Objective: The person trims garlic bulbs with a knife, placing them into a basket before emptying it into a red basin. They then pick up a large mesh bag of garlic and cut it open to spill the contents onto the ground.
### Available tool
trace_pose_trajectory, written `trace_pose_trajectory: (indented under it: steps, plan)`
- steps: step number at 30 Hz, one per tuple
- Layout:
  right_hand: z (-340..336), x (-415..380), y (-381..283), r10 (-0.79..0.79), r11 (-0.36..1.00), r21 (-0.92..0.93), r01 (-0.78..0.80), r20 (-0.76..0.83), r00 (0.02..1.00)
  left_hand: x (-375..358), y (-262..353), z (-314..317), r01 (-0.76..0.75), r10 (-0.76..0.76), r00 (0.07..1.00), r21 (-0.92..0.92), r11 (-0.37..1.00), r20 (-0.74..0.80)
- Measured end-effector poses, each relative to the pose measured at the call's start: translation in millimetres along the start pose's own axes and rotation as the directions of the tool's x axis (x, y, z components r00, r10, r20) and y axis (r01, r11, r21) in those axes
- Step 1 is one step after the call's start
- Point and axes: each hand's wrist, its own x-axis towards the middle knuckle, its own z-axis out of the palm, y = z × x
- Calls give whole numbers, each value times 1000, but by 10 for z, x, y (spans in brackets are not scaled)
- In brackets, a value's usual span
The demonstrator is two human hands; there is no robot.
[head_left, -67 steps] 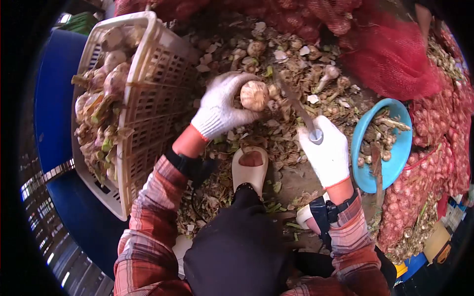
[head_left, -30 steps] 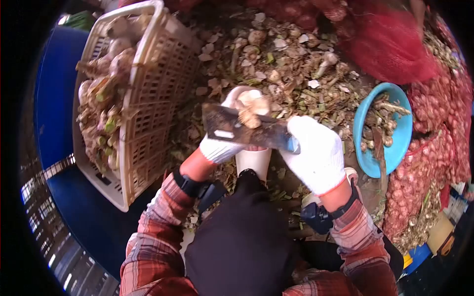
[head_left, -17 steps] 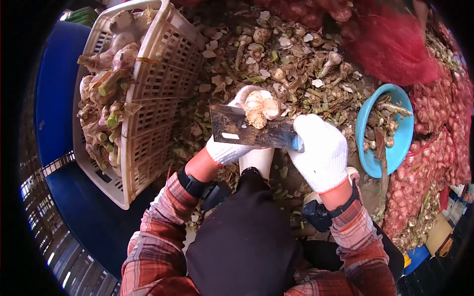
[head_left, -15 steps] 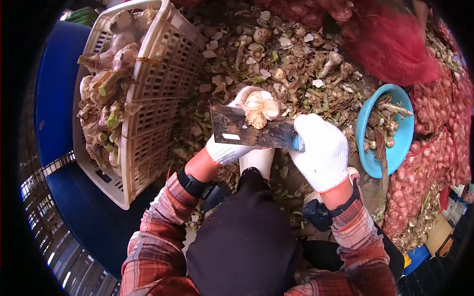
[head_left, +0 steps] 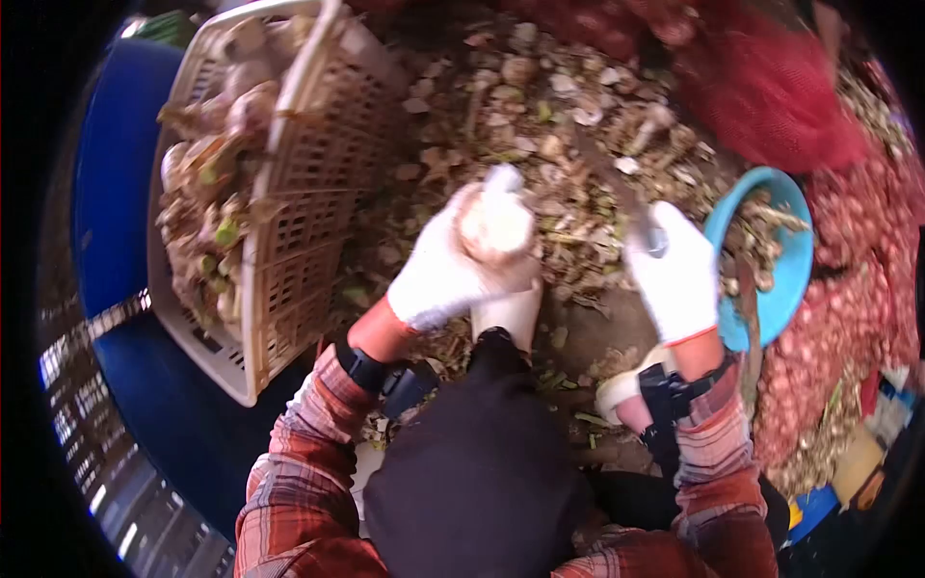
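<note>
My left hand [head_left: 438, 275], in a white knit glove, grips a pale garlic bulb [head_left: 495, 223] above my pale sandal [head_left: 509, 313]. My right hand [head_left: 677, 279], also gloved, holds a cleaver [head_left: 617, 197] by its handle; the blade points up and away, edge-on and apart from the bulb. The picture is blurred by motion. Both sleeves are red plaid, each wrist with a black band.
A white plastic crate [head_left: 308, 193] of untrimmed garlic leans at the left against a blue drum [head_left: 111, 173]. Husks and cut stems [head_left: 540, 116] cover the ground. A blue bowl [head_left: 785, 279] of trimmings sits at right, with red mesh sacks [head_left: 771, 87] behind.
The cleaver lay flat across the bulb's roots half a second ago; my right hand has swung it away to the right, and the bulb now shows its rounded side.
</note>
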Motion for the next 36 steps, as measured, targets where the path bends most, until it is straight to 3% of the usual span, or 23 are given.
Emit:
trace_pose_trajectory:
  steps: [1,2,3,5,7,8,9,11,12,13,14,15,16,17,19,21,25,27,29,31,32,35,36]
  plan:
    - [-32,-47,-156,-85,991,92,93,-84,993,94,-54,71,356,-342,934,-394,847,109]
    - [-7,-61,-260,-107,976,179,125,-106,989,192,7,46,532,-469,846,-423,733,252]
    - [-103,-59,-472,-7,947,322,-3,28,1000,161,-136,227,525,-458,847,-552,648,268]
    - [117,-46,-555,-96,831,552,73,12,995,185,74,156,375,-355,927,-254,892,120]
    - [174,6,-521,-153,826,557,92,64,986,231,131,104,231,-213,962,-94,968,169]
    - [180,20,-507,-34,743,666,-61,128,991,225,252,-40,377,-308,920,-333,864,242]
    - [76,65,-470,-62,358,874,-327,372,926,179,332,-198,507,-383,861,-531,679,333]
    - [-25,21,-293,77,370,852,-370,368,927,77,119,-142,202,-191,977,-721,663,97]
    - [50,-3,-247,191,3,873,-488,479,857,105,121,-134,187,-162,982,-649,738,99]
    - [137,-32,-268,187,4,873,-487,478,858,165,150,-121,164,-131,986,-568,806,99]
    - [238,-58,-333,202,44,885,-463,446,872,224,140,-57,-34,24,999,-380,925,-32]
    - [294,-67,-374,219,83,895,-439,413,884,287,16,27,-169,143,985,-396,903,-94]
    - [289,-57,-368,221,275,836,-475,425,878,326,170,-9,-29,-9,997,-501,865,-75]
    - [278,-26,-334,249,768,566,-300,168,954,357,358,-63,109,-159,987,-598,794,-32]
    - [18,4,-341,129,980,141,-137,64,990,353,378,-96,179,-291,956,-710,681,-39]
    - [-28,-28,-309,2,997,77,-1,-16,1000,310,250,-114,263,-347,935,-519,813,-70]
    - [-152,2,-570,-248,966,65,250,-44,968,254,184,-38,162,-238,956,-365,917,-172]
    - [-59,48,-534,-201,979,45,201,6,980,282,237,-137,0,13,971,58,998,-237]
    - [75,91,-234,23,998,-60,-16,133,991,232,403,-271,-48,69,978,109,993,-196]
    - [199,-24,121,78,997,10,-79,61,995,164,493,-452,-204,255,944,237,950,-210]
    - [169,-59,39,217,971,77,-225,97,971,143,599,-629,-172,262,935,338,925,-239]
    - [210,-100,-95,187,936,266,-230,175,967,257,730,-1091,-155,458,808,616,773,-371]
    - [338,-95,-7,152,953,235,-191,175,973,225,862,-1279,13,397,823,713,701,-406]
